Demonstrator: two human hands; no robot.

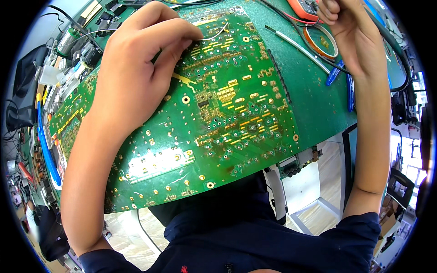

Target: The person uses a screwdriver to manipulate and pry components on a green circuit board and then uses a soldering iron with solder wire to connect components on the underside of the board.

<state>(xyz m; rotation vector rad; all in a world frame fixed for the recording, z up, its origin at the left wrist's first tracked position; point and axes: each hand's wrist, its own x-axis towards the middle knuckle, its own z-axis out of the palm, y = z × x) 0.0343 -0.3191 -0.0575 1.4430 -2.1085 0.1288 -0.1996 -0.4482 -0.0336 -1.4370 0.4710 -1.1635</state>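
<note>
A large green circuit board (186, 132) with gold pads and solder joints lies component side down before me, its near edge reaching past the table's edge. My left hand (141, 63) is over its upper left part, thumb and forefinger pinched on a thin silvery wire (223, 31). The wire's curved end extends over the board's far part. Raised at the upper right, off the board, is my right hand (348, 32). Its fingers are curled, and the picture's top edge cuts off part of it, so what it holds is hidden.
On the green table mat (314, 100) right of the board lie a thin rod (298, 49), a tape roll (321, 41), blue pens (336, 73) and an orange multimeter (304, 8). Loose electronic parts and a blue-handled tool (47, 145) crowd the left side.
</note>
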